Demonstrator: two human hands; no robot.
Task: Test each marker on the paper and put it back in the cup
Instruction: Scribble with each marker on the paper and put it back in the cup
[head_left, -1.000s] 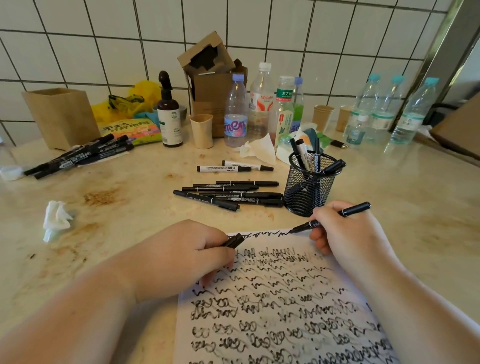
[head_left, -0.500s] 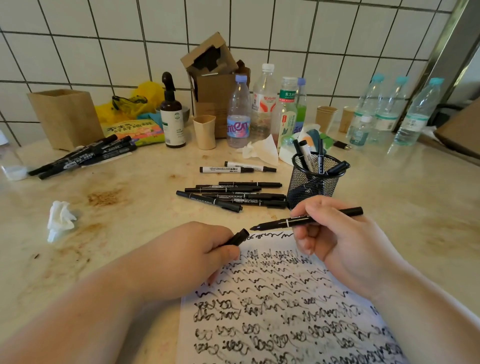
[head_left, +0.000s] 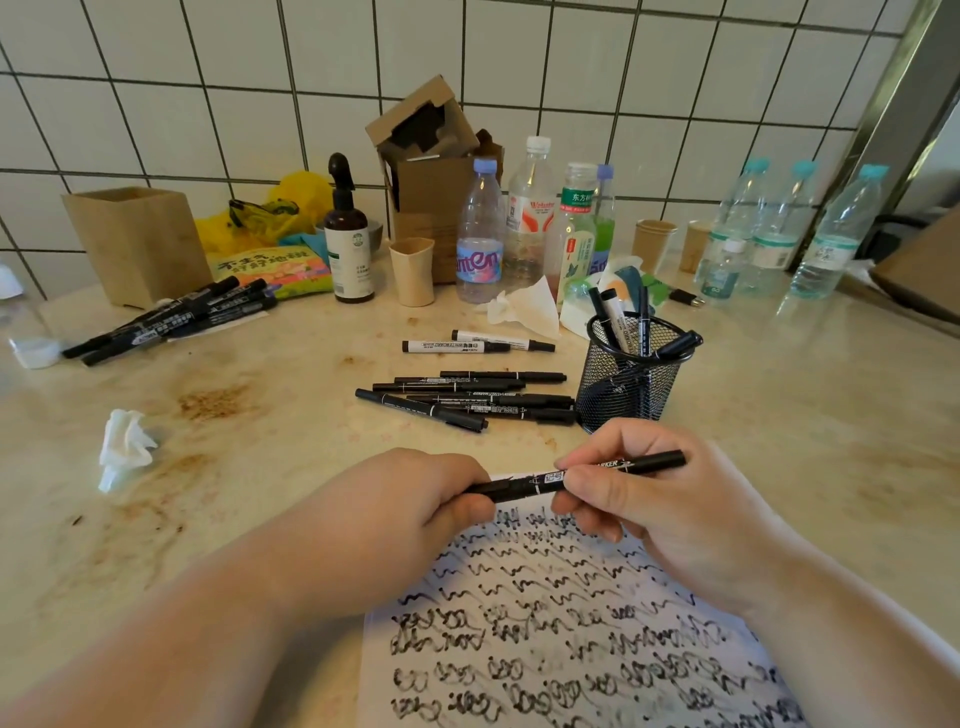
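Above the scribbled paper (head_left: 571, 639), a black marker (head_left: 582, 475) held flat, gripped by both hands: left hand (head_left: 410, 509) curled round its left end, right hand (head_left: 649, 499) pinching the middle. Just behind, mesh cup (head_left: 631, 384) with more markers inside.

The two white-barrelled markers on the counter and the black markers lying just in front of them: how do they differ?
The white-barrelled markers number two and lie nearly parallel; the black markers are more, in a loose overlapping pile. The white ones have white barrels with black caps; the black ones are dark all over and look slimmer. Both groups lie flat, capped, left of the mesh cup.
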